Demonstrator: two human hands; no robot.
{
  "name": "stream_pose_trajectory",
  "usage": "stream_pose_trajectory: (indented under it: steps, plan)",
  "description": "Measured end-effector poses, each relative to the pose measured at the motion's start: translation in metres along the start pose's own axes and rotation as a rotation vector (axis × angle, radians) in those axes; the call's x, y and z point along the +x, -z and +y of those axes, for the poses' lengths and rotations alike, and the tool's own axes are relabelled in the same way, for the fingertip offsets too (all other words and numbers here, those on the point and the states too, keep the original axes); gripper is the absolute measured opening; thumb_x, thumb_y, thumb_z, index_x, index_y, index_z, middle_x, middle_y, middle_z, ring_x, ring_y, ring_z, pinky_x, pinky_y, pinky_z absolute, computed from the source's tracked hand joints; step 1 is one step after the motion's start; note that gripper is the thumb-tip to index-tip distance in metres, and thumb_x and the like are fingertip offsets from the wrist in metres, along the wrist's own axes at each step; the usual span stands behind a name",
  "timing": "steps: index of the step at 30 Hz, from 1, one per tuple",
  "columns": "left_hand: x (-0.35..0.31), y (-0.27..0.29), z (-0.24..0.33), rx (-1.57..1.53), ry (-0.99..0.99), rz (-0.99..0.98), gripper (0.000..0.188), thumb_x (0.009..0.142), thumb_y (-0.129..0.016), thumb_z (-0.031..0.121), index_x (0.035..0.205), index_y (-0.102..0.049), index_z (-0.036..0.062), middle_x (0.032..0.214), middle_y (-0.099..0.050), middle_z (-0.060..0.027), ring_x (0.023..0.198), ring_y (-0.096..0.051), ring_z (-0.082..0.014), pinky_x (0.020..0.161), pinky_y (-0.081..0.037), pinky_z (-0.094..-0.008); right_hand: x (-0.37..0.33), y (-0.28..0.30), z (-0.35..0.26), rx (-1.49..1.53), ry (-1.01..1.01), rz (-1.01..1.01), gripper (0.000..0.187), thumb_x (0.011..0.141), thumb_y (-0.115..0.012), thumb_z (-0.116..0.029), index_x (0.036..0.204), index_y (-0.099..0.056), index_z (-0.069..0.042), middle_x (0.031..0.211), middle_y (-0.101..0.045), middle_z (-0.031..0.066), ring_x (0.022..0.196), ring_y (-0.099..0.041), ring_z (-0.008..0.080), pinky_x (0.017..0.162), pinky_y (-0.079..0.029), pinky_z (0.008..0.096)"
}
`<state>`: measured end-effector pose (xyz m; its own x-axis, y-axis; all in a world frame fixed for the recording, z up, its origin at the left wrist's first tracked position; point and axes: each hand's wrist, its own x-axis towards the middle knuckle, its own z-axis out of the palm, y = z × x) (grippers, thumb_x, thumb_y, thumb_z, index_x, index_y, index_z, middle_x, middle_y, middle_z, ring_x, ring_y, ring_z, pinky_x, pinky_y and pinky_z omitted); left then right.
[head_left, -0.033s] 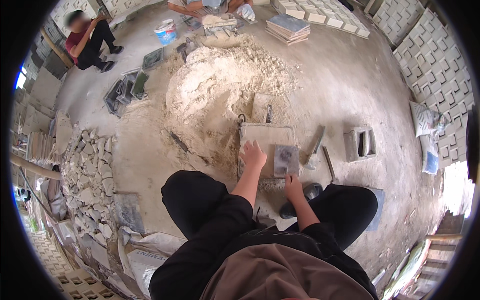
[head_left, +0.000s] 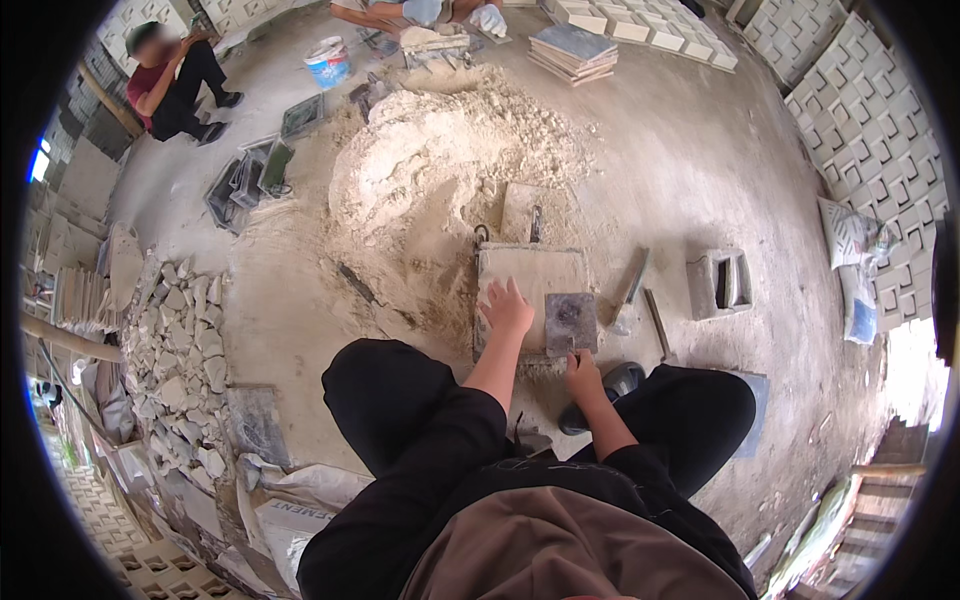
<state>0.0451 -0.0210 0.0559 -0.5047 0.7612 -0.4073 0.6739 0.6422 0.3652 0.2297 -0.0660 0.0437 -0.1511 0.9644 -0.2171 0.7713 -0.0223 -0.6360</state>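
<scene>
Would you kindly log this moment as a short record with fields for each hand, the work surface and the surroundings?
left hand: flat, palm down, on the filled square mould
right hand: grips the handle of a flat square trowel lying on the mould's near right corner
ground: sandy mix heap just beyond the mould
right of mould: grey hollow block
far left: seated person

A square mould (head_left: 532, 290) is set on the floor (head_left: 700, 170) before the knees. A trowel (head_left: 571, 322) is laid on its right part. Behind it a sand heap (head_left: 440, 170) is piled; to its right a hollow block (head_left: 720, 284) is placed.
</scene>
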Motion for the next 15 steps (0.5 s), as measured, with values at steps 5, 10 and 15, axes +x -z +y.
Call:
stream_pose_trajectory:
  steps: [5, 10, 15]
  plan:
    - [-0.007, -0.019, 0.010, -0.037, -0.102, -0.017, 0.056, 0.087, -0.041, 0.029, 0.138, -0.022, 0.0166, 0.147, -0.008, -0.0064, 0.134, -0.010, -0.0289, 0.104, -0.017, -0.0521, 0.020, -0.004, -0.008, -0.045, -0.051, -0.039, 0.028, 0.088, -0.044, -0.028, 0.101, -0.042, -0.003, 0.082, -0.057, 0.0302, 0.080, -0.053, 0.0483, 0.069, -0.042, 0.0533]
    - [-0.008, -0.021, 0.010, -0.002, -0.113, -0.041, 0.055, 0.087, -0.038, 0.030, 0.138, -0.022, 0.0171, 0.147, -0.007, -0.0046, 0.134, -0.009, -0.0289, 0.105, -0.014, -0.0514, 0.055, -0.004, -0.020, -0.080, -0.097, -0.036, 0.032, 0.088, -0.043, -0.031, 0.100, -0.042, -0.002, 0.082, -0.057, 0.0307, 0.079, -0.053, 0.0492, 0.070, -0.042, 0.0541]
    - [-0.005, -0.028, 0.003, 0.008, -0.125, 0.004, 0.055, 0.087, -0.036, 0.032, 0.138, -0.024, 0.0168, 0.147, -0.008, -0.0046, 0.134, -0.009, -0.0294, 0.104, -0.014, -0.0512, 0.081, -0.006, -0.037, -0.094, -0.065, -0.043, 0.035, 0.088, -0.041, -0.032, 0.102, -0.042, 0.000, 0.087, -0.056, 0.0319, 0.082, -0.054, 0.0489, 0.074, -0.042, 0.0531]
